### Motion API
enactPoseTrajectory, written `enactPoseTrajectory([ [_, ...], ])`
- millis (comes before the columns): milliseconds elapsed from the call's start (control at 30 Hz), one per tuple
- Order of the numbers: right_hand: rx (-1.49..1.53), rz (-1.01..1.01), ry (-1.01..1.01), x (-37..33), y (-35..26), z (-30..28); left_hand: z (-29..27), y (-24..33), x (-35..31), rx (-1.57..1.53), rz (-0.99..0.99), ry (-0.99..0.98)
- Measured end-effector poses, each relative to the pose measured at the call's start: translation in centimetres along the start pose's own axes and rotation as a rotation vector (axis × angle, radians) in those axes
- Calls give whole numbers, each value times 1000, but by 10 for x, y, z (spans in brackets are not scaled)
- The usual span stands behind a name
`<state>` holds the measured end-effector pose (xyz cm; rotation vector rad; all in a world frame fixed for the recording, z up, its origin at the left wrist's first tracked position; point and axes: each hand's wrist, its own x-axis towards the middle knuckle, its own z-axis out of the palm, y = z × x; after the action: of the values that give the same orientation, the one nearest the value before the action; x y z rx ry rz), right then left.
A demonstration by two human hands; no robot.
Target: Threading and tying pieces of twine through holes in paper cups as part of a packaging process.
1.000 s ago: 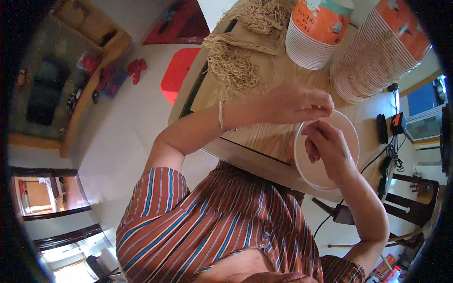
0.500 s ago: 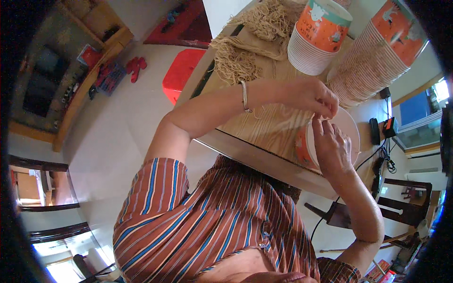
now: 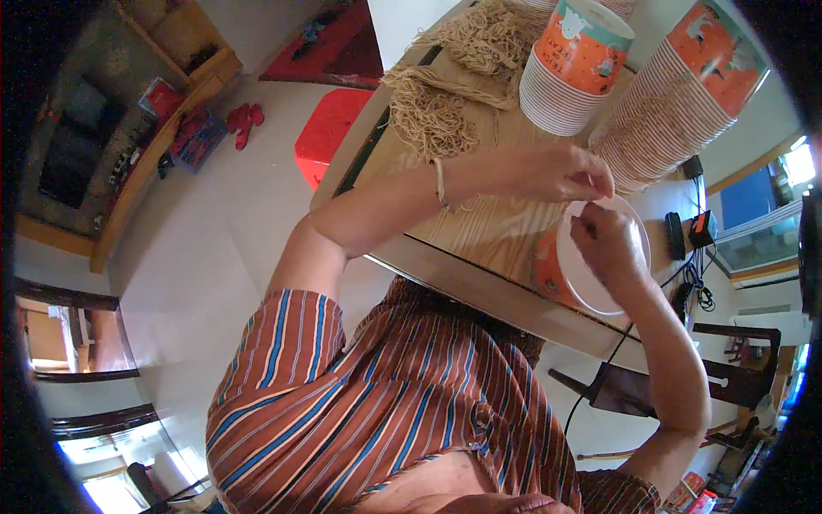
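Note:
A paper bucket [image 3: 550, 267], orange outside and white inside, rests near the table's right end with its mouth toward me. Over its far rim, my left hand [image 3: 575, 176] is closed in a pinch; whatever its fingertips hold is too small to make out. My right hand [image 3: 610, 244] is in front of the bucket's mouth, fingers curled in and thumb tucked against them. Anything inside that grip is hidden. A small gap separates the two hands. Beyond them stand a shorter stack of nested buckets [image 3: 565, 98] and a taller, leaning stack [image 3: 664, 120].
Tan cord bundles [image 3: 432, 111] lie across the far left of the wooden table [image 3: 467, 240]. A red stool [image 3: 325, 137] stands beyond its left edge. Black cables and adapters [image 3: 704, 230] are at the right, with a dark wooden chair [image 3: 634, 390] below.
My right hand has curled its fingers and drawn slightly away from my left hand. The left hand stays near the bucket's far rim, still pinched.

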<state>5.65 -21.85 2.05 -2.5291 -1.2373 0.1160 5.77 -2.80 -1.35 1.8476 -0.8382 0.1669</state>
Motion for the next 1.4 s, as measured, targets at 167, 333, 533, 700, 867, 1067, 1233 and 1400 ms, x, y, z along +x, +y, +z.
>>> enactPoseTrajectory([
  [167, 1061, 590, -351, 3, 6, -17, 6, 24, -28, 157, 69, 211],
  [333, 1323, 631, -341, -4, 18, -4, 27, 31, -45, 520, 288, 315],
  [533, 1445, 658, -291, -7, 10, -3, 34, 37, -46, 533, 340, 275],
  [700, 1474, 658, -290, -10, 9, -1, 37, 35, -47, 401, 281, 272],
  [867, 1341, 546, -221, -12, 14, 2, 45, 27, -53, 47, 58, 369],
  [1067, 1236, 474, -134, -16, 8, 1, 54, 30, -56, -273, -273, 511],
  [1233, 1073, 456, -62, -16, 0, 0, 54, 33, -47, -248, -387, 577],
  [1400, 735, 96, 193, -18, 12, 17, 52, 22, -44, -190, -395, 491],
])
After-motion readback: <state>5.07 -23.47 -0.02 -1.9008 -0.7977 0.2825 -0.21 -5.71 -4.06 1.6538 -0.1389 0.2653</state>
